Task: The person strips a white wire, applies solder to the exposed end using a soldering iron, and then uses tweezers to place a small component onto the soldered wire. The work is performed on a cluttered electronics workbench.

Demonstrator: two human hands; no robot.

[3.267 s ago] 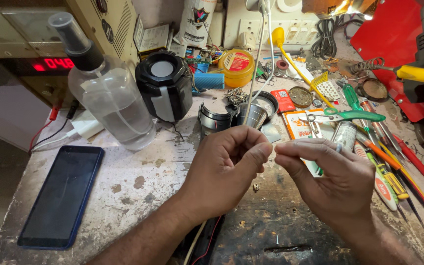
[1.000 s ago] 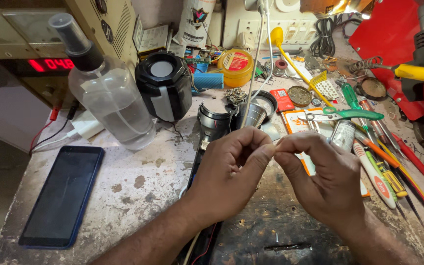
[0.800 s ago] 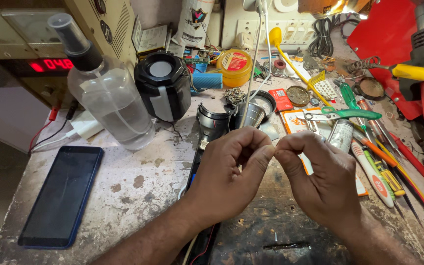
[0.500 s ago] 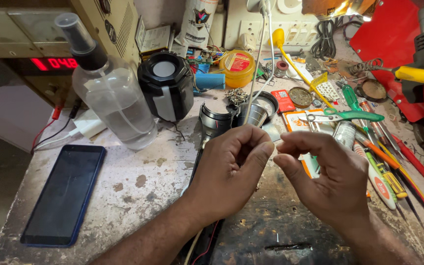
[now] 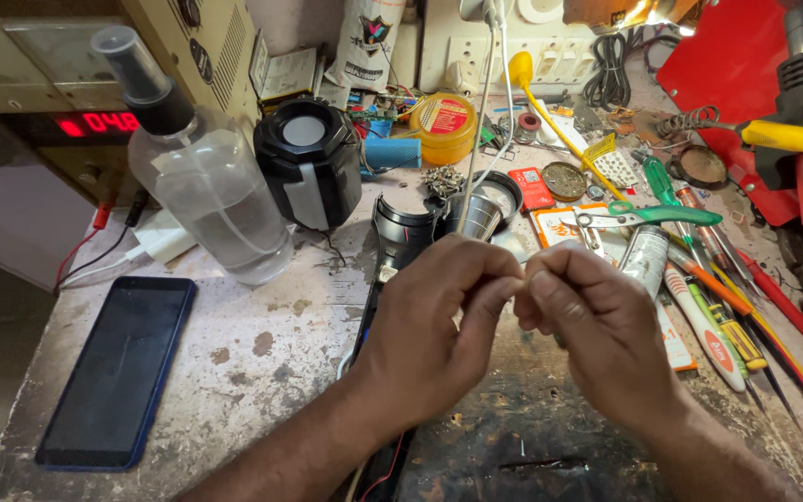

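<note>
My left hand (image 5: 439, 344) and my right hand (image 5: 597, 335) meet fingertip to fingertip above the worn bench. Together they pinch a small pale piece (image 5: 519, 286), which the fingers almost wholly hide. Just behind the hands stand a black torch head (image 5: 397, 228) and a shiny metal reflector cup (image 5: 476, 216). A dark torch body with thin wires (image 5: 378, 465) runs under my left wrist toward the front edge.
A clear spray bottle (image 5: 206, 200) and a black round speaker (image 5: 309, 163) stand at the back left. A dark phone (image 5: 118, 367) lies flat at the left. Green-handled pliers (image 5: 648, 217), screwdrivers (image 5: 727, 321), a yellow tin (image 5: 443, 125) and a yellow-handled iron (image 5: 792, 138) crowd the right.
Both hands stayed over the same spot. The fingertips have closed tighter together, so the pale piece shows less than before.
</note>
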